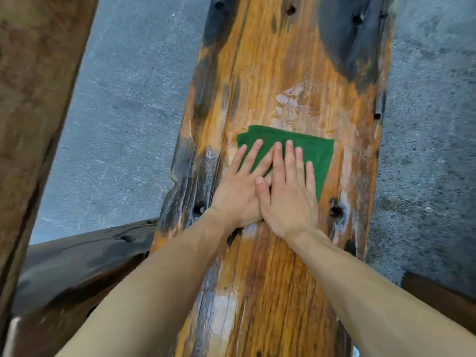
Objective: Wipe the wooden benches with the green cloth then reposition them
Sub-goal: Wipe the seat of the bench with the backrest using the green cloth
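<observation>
Pressing flat with straight, spread fingers, both hands bear down on the folded green cloth (309,153), which lies on the top of the long wooden bench (283,73) that runs away from the person up the middle of the view. The right hand (288,194) partly overlaps the left hand (239,194), its thumb lying across the left hand's inner edge; neither hand curls round or pinches the cloth. Most of the cloth shows ahead of the fingertips and out past the right hand's little finger. No container is in view. The bench plank is orange-brown with strong grain, dark blackened patches along its left edge and far right corner, a pale scuffed patch just beyond the cloth, and small dark holes near both wrists and at the far end. Left of the left forearm, a darker wooden piece (85,256) meets the bench's side at an angle, and further left a broad brown wooden beam (33,99) slants along the frame edge; what either belongs to cannot be told. Grey concrete floor (123,112) lies on both sides of the bench.
</observation>
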Action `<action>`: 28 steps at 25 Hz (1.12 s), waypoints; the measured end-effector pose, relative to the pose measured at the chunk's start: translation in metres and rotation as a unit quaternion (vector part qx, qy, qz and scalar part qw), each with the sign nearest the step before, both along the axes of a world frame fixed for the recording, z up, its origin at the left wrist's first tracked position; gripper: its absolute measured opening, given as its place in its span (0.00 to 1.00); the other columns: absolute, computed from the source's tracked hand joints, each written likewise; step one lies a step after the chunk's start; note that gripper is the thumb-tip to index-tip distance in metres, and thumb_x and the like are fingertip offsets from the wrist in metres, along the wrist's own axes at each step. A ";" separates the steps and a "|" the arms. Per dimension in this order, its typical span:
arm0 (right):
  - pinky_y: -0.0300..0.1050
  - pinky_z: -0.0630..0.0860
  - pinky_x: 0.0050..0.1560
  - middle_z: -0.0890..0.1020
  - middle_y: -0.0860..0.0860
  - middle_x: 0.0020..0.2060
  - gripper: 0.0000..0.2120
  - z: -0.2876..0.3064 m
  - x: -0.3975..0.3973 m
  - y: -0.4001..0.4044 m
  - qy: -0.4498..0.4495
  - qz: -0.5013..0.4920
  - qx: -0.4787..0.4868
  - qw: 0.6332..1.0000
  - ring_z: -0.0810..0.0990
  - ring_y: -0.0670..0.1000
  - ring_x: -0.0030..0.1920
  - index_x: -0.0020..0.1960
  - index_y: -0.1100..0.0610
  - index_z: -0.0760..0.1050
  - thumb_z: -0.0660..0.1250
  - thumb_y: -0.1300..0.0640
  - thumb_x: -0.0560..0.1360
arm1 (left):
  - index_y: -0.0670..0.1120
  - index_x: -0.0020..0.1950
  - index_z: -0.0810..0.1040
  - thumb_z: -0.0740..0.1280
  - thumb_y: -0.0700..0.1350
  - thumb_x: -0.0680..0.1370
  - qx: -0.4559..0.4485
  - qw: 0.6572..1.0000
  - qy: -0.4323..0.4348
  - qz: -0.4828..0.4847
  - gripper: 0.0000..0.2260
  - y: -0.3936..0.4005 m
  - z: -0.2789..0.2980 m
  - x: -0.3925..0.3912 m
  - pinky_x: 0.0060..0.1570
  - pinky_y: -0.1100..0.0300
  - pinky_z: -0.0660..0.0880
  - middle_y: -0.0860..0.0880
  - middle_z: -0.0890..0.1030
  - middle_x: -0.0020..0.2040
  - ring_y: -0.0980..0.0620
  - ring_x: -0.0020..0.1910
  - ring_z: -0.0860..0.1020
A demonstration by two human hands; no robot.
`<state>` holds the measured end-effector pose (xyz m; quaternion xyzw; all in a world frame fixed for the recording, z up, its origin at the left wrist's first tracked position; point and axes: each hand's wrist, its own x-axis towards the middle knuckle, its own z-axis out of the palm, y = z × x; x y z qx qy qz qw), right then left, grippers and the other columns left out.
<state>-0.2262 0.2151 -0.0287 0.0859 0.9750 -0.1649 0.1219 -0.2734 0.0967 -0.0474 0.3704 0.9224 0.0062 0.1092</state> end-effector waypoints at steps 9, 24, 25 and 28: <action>0.52 0.38 0.78 0.42 0.50 0.81 0.31 0.000 -0.051 -0.078 0.011 0.288 -0.036 0.957 0.39 0.51 0.80 0.81 0.51 0.42 0.43 0.39 0.83 | 0.47 0.83 0.44 0.48 0.56 0.82 -0.011 0.939 0.015 0.345 0.31 -0.079 -0.006 0.033 0.79 0.42 0.48 0.43 0.49 0.83 0.40 0.81 0.46; 0.48 0.37 0.79 0.42 0.51 0.81 0.31 -0.003 -0.060 0.082 0.022 0.060 0.003 0.998 0.37 0.48 0.79 0.81 0.56 0.40 0.40 0.43 0.83 | 0.46 0.82 0.41 0.49 0.59 0.81 -0.027 0.996 -0.002 0.089 0.34 0.074 0.000 -0.044 0.77 0.35 0.44 0.41 0.44 0.83 0.35 0.80 0.42; 0.48 0.38 0.79 0.43 0.51 0.81 0.31 -0.004 -0.055 0.097 0.023 0.036 0.009 0.999 0.38 0.48 0.80 0.81 0.56 0.40 0.40 0.43 0.82 | 0.47 0.82 0.40 0.48 0.60 0.81 -0.026 0.997 -0.003 0.066 0.35 0.092 0.001 -0.045 0.77 0.35 0.43 0.42 0.43 0.83 0.35 0.80 0.41; 0.49 0.40 0.79 0.43 0.52 0.81 0.32 -0.005 -0.036 0.130 0.018 -0.033 0.021 0.999 0.38 0.49 0.80 0.81 0.57 0.40 0.39 0.43 0.81 | 0.47 0.82 0.38 0.47 0.61 0.81 -0.020 1.000 -0.017 -0.001 0.35 0.135 0.003 -0.042 0.76 0.35 0.42 0.43 0.40 0.83 0.36 0.80 0.39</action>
